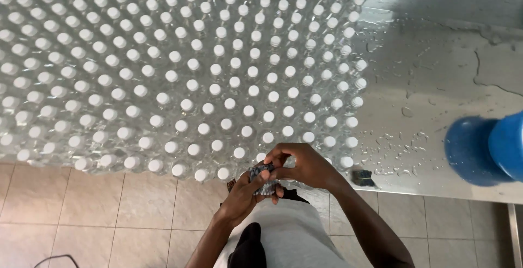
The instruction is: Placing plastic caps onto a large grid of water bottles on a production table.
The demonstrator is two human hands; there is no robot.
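Both hands, left hand [246, 192] and right hand [305, 165], are clamped on a small crinkled dark wrapper [262, 176], held just off the surface's [436, 83] near edge beside capped bottles [218, 83]. It is judged light, soft and slippery, best pinched at its edges.

Steel table [436, 44] seen from above, its surface dull grey and wet, with scattered water droplets and thin runs of water across the right half. The left and middle of the table carry a dense field of clear plastic bottles with white caps [180, 77], set in close rows reaching the near edge. At the right edge stands a blue container [485, 148], partly cut off by the frame. A small dark object [362, 177] lies near the table's front edge. Below the near edge, a floor of beige tiles [65, 213] with pale grout lines. A thin dark cable [52, 260] curves at the lower left. Light is soft and even.
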